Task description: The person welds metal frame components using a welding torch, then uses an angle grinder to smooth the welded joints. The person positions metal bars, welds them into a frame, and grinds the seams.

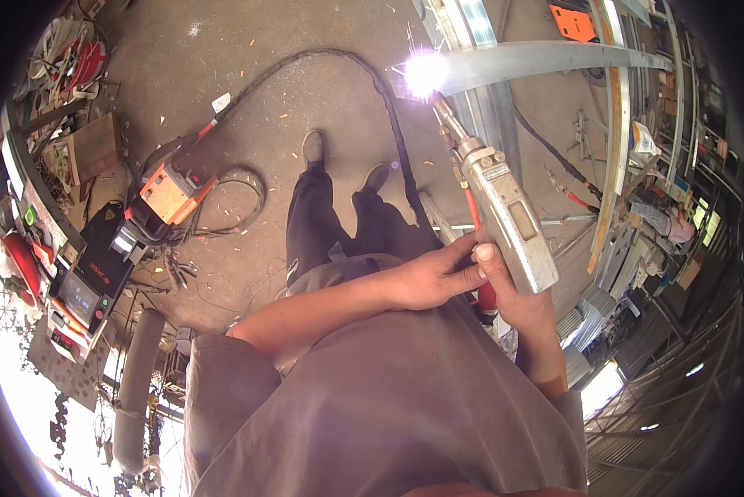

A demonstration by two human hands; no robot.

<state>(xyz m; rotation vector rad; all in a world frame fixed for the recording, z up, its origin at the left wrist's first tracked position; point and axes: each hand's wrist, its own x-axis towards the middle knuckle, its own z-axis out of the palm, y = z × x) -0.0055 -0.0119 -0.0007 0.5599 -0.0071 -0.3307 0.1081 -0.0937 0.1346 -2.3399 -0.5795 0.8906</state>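
Both hands grip welding gun sparking against metal beam.

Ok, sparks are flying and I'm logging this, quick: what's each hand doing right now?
Left hand: closed on the welding gun, near its rear end.
Right hand: closed around the welding gun body.

The floor is bare grey concrete, strewn with small chips and scraps. An orange machine box sits on it at left, with black cables coiled just beside it. Cluttered shelving lines the left edge. Metal racks and stacked stock fill the right side. Strong daylight enters at lower left, overexposing that area.
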